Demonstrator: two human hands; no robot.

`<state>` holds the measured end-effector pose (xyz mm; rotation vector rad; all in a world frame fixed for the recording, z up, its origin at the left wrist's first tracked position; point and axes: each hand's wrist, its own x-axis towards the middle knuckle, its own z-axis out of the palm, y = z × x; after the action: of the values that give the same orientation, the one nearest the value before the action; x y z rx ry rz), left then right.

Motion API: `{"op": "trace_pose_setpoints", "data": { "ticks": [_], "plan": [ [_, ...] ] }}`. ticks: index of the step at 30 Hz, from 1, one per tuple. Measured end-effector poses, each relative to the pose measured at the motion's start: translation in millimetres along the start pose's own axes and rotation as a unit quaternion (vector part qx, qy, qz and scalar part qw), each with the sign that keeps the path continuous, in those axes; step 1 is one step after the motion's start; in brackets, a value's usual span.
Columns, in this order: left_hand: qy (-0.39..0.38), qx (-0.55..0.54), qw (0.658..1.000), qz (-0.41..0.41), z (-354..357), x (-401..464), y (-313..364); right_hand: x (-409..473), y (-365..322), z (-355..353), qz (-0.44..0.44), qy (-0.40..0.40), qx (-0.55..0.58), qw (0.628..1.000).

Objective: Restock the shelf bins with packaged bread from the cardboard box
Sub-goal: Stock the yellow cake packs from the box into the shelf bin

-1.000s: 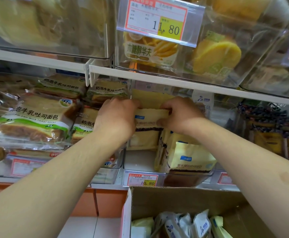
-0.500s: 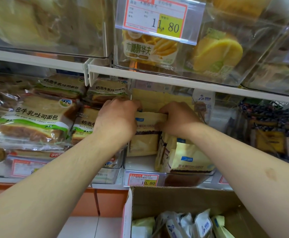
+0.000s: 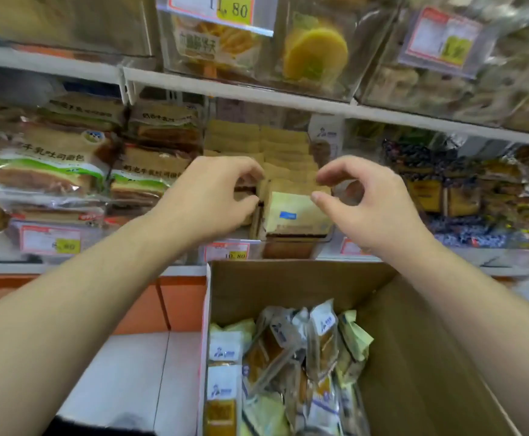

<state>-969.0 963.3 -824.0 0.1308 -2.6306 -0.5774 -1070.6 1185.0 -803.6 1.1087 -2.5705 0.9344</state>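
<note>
While rows of pale yellow bread packets already fill much of the clear plastic shelf bin, I judge the restock about midway — the open brown cardboard box below holds plenty more white-and-yellow wrapped bread. My left hand has its fingers curled at the front packets' left edge; whether it pinches one I cannot tell. My right hand hovers with fingers loosely curled, holding nothing. Green-labelled toast loaves crowd the neighbouring bin — and the white shelf edge above limits headroom.
</note>
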Motion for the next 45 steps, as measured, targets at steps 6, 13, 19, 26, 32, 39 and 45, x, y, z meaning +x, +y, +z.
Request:
{"op": "trace_pose_setpoints", "data": {
  "ticks": [6,13,19,26,32,39,45],
  "plan": [
    [-0.163,-0.018,0.986,0.038,33.7,-58.4,38.5,-102.5,51.4,0.8,0.087,-0.1,-0.022,0.991],
    [-0.282,-0.02,0.958,0.05,98.2,-85.9,60.0,-127.8,99.3,-24.0,0.191,-0.191,-0.13,0.954],
    [-0.356,-0.048,0.928,0.1,197.6,-63.8,99.5,-128.4,121.9,-77.4,0.243,-0.248,-0.285,0.894],
    [-0.439,-0.067,0.894,0.058,326.8,-49.1,125.3,-141.6,152.2,-77.3,0.24,-0.346,-0.241,0.875],
    [-0.44,-0.042,0.896,0.028,377.3,-56.8,118.8,-142.1,166.6,-78.1,0.235,-0.315,-0.208,0.896],
    [-0.397,-0.108,0.91,-0.053,348.6,-68.6,118.0,-145.0,163.9,-81.9,0.232,-0.313,-0.19,0.901],
    [-0.404,-0.148,0.902,-0.027,260.5,-62.7,129.9,-139.5,152.1,-78.9,0.239,-0.319,-0.204,0.894]
  ]
}}
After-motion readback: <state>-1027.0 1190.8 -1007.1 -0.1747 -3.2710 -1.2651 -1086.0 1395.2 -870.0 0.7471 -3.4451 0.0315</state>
